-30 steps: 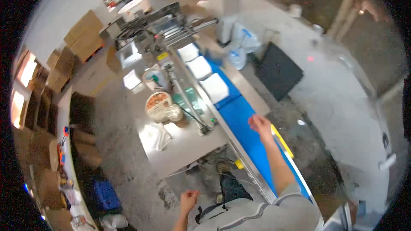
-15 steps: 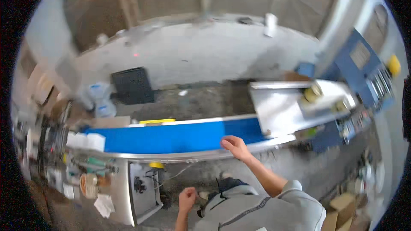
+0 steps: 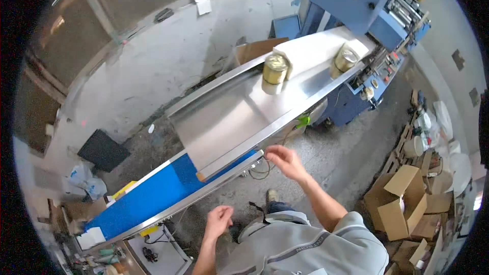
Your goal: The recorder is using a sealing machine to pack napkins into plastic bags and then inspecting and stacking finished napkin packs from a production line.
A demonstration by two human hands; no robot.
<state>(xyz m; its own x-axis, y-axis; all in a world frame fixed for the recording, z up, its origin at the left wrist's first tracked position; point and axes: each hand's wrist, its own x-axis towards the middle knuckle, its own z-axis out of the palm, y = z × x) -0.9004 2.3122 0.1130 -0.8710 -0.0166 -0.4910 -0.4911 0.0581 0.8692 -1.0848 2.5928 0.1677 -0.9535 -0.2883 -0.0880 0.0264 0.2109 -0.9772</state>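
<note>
My right hand (image 3: 286,162) hovers by the near end of a conveyor with a blue belt (image 3: 147,201), its fingers loosely bent and nothing seen in them. Lower and closer to my body, my left hand (image 3: 219,221) hangs in the air with half-curled fingers, also holding nothing that I can see. Beyond my hands a shiny metal slide table (image 3: 224,127) overlaps the belt. On it stand two short golden tins or rolls, one in the middle (image 3: 275,69) and one farther right (image 3: 346,58); a white sheet (image 3: 316,48) lies behind and between them.
A blue machine (image 3: 346,0) with rollers stands at the far right end of the slide table. Open cardboard boxes (image 3: 400,201) are piled on the floor at right. A black panel (image 3: 103,150) leans by the left wall. White pieces (image 3: 91,238) sit at the belt's left end.
My view has swung to the right, bringing the slide table, the golden pieces and the blue machine closer. Both my hands stay raised in front of me, nothing seen in them.
</note>
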